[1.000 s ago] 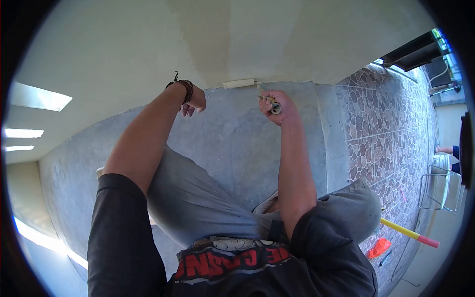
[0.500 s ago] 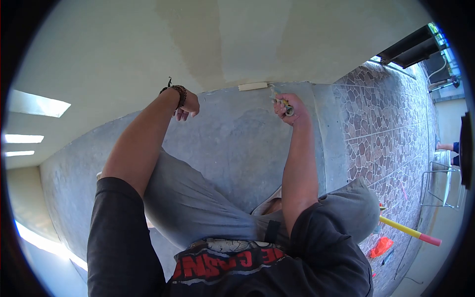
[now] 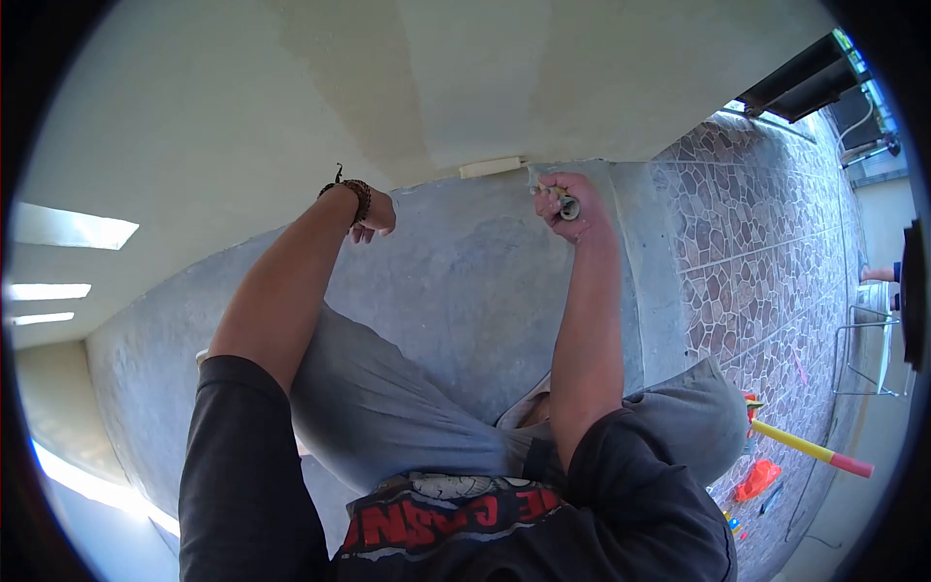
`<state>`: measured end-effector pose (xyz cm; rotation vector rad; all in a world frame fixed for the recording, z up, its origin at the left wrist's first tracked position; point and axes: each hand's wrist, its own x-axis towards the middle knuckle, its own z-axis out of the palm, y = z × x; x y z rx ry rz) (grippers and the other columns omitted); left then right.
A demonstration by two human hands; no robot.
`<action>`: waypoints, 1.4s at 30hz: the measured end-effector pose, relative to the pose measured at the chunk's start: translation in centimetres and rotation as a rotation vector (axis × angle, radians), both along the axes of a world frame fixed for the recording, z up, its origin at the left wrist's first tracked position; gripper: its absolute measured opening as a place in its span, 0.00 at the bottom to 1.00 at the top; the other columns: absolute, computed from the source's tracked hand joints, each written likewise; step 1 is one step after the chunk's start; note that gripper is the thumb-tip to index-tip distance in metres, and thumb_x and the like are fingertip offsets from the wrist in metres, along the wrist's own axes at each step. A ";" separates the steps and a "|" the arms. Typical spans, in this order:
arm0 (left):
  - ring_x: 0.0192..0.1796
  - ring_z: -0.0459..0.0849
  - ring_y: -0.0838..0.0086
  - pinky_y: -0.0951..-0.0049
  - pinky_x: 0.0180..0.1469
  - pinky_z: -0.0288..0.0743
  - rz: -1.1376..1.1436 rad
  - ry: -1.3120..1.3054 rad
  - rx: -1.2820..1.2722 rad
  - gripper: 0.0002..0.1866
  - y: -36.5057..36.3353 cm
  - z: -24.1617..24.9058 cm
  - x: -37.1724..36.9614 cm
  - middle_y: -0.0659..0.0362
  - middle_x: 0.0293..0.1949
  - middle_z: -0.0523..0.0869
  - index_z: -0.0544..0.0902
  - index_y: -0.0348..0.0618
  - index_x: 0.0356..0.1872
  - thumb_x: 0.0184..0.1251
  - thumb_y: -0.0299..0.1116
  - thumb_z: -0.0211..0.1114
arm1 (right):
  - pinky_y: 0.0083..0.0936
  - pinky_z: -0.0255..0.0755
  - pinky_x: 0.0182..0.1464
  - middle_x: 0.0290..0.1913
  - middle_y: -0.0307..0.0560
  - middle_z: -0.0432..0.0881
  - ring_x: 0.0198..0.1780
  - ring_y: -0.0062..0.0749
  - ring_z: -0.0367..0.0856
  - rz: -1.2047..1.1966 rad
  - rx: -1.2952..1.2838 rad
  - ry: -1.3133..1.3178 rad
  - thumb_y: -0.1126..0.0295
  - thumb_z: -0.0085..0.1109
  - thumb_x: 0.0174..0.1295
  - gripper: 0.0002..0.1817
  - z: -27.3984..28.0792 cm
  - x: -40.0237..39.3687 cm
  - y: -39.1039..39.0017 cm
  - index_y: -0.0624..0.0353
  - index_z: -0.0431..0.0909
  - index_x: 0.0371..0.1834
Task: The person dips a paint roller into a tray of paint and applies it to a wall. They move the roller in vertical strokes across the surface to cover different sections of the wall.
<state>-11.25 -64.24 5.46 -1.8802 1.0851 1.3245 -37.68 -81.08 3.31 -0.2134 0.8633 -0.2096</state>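
My right hand (image 3: 565, 209) is wrapped around the handle of a paint roller, its handle end facing me. The pale roller sleeve (image 3: 491, 168) lies along the bottom of the cream wall (image 3: 485, 87), right where it meets the grey concrete floor (image 3: 465, 281). Darker, wet-looking bands run up the wall above the roller. To the left, my left hand (image 3: 373, 215), with dark bracelets at the wrist, hangs bent close to the wall base. Its fingers droop loosely and hold nothing.
Stone-patterned tiles (image 3: 727, 213) begin to the right of the concrete. A yellow and pink pole (image 3: 810, 446) and an orange-red bag (image 3: 757, 479) lie beyond my knee. Another person's arm (image 3: 878, 275) shows at the far right, by a metal-framed stand (image 3: 853, 359).
The roller sleeve has shifted slightly left along the wall base and tilted a little. My left hand sits slightly lower and further right in view.
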 end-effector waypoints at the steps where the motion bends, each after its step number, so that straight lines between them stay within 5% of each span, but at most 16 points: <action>1: 0.37 0.85 0.67 0.65 0.36 0.80 0.019 0.004 0.002 0.15 0.1 -0.3 0.0 0.51 0.38 0.86 0.82 0.33 0.38 0.58 0.34 0.54 | 0.08 0.65 0.13 0.24 0.41 0.69 0.17 0.16 0.68 0.022 0.018 -0.005 0.74 0.56 0.58 0.11 1.2 -0.3 -0.3 0.69 0.63 0.34; 12: 0.33 0.84 0.67 0.64 0.36 0.78 0.000 -0.059 -0.065 0.14 -1.8 0.6 -1.5 0.51 0.35 0.86 0.83 0.34 0.35 0.58 0.34 0.53 | 0.06 0.63 0.13 0.25 0.41 0.69 0.18 0.14 0.68 0.176 -0.037 0.033 0.69 0.54 0.60 0.12 2.5 -3.2 -0.6 0.67 0.65 0.34; 17: 0.33 0.84 0.67 0.63 0.38 0.78 -0.014 -0.072 -0.092 0.14 -2.2 1.8 -2.3 0.51 0.35 0.86 0.83 0.34 0.35 0.57 0.34 0.54 | 0.08 0.66 0.14 0.23 0.41 0.71 0.19 0.17 0.71 0.085 -0.006 0.070 0.67 0.56 0.58 0.13 -1.5 -2.2 -1.4 0.66 0.66 0.32; 24: 0.35 0.84 0.67 0.63 0.40 0.78 -0.003 -0.093 -0.042 0.15 -2.5 1.5 -2.3 0.51 0.35 0.86 0.83 0.34 0.35 0.57 0.34 0.54 | 0.09 0.64 0.13 0.22 0.39 0.71 0.17 0.17 0.71 0.091 -0.085 -0.019 0.69 0.55 0.60 0.10 7.7 -3.5 -0.2 0.64 0.66 0.32; 27: 0.36 0.84 0.67 0.62 0.42 0.78 -0.061 -0.067 -0.053 0.15 -3.7 1.7 -3.1 0.51 0.37 0.86 0.83 0.34 0.36 0.57 0.34 0.54 | 0.10 0.62 0.12 0.23 0.39 0.72 0.17 0.17 0.70 0.232 -0.316 -0.021 0.67 0.56 0.61 0.11 12.0 -5.9 1.0 0.64 0.68 0.34; 29: 0.37 0.84 0.67 0.62 0.44 0.77 -0.104 -0.051 -0.064 0.15 -4.6 1.7 -3.8 0.50 0.38 0.85 0.83 0.33 0.36 0.57 0.34 0.54 | 0.11 0.62 0.12 0.23 0.40 0.73 0.16 0.16 0.69 0.389 -0.691 0.115 0.65 0.57 0.62 0.14 14.6 -7.9 1.8 0.67 0.71 0.41; 34: 0.40 0.84 0.66 0.63 0.47 0.77 -0.183 0.025 -0.094 0.16 -5.4 5.6 -6.7 0.49 0.40 0.85 0.83 0.32 0.39 0.57 0.33 0.55 | 0.12 0.60 0.11 0.23 0.43 0.73 0.14 0.18 0.69 0.376 -0.934 -0.059 0.63 0.62 0.57 0.26 18.0 -14.2 2.2 0.74 0.70 0.51; 38: 0.44 0.83 0.65 0.62 0.50 0.75 -0.239 0.016 -0.036 0.16 -6.0 4.5 -6.4 0.50 0.42 0.86 0.83 0.34 0.41 0.58 0.34 0.57 | 0.16 0.66 0.17 0.26 0.45 0.74 0.18 0.21 0.72 0.231 -0.991 -0.295 0.66 0.64 0.53 0.24 14.8 -14.0 1.8 0.72 0.72 0.49; 42: 0.49 0.82 0.65 0.62 0.54 0.73 -0.299 -0.023 0.031 0.17 -4.9 4.4 -5.3 0.52 0.46 0.85 0.83 0.37 0.45 0.57 0.34 0.59 | 0.23 0.70 0.26 0.26 0.38 0.74 0.25 0.24 0.74 0.392 -0.999 -0.261 0.65 0.65 0.54 0.19 3.5 -12.0 0.4 0.63 0.75 0.45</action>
